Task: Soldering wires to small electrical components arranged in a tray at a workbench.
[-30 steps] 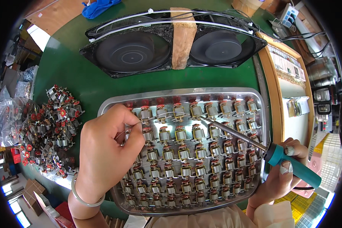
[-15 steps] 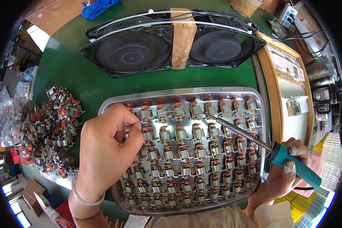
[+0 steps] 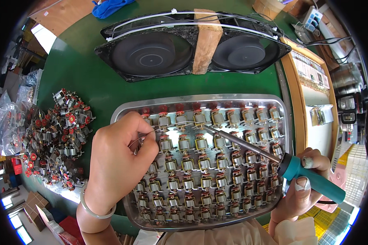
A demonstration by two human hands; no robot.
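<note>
My left hand point(image 3: 118, 151) is closed in a pinch over the left side of a metal tray point(image 3: 200, 97), holding a thin solder wire point(image 3: 189, 122). The wire arcs rightward over the back row. My right hand point(image 3: 301, 192) grips the teal handle of a soldering iron point(image 3: 315, 179), whose metal shaft slants down-left across the tray. Its tip lies close to the wire's end, at a small coil part point(image 3: 199, 117) in the back row; whether they touch, I cannot tell. Several rows of similar silver coil parts with reddish tops fill the tray.
A heap of loose coil parts point(image 3: 65, 130) lies on the green table to the left, beside a clear plastic bag point(image 3: 12, 130). Two black fans point(image 3: 151, 57) joined by a wooden block point(image 3: 207, 45) stand behind the tray. A wooden-framed box point(image 3: 300, 118) is at the right.
The iron's tip has moved left by about one coil part along the back row, toward the wire's end. The whole view has shifted slightly. Both hands keep their grips.
</note>
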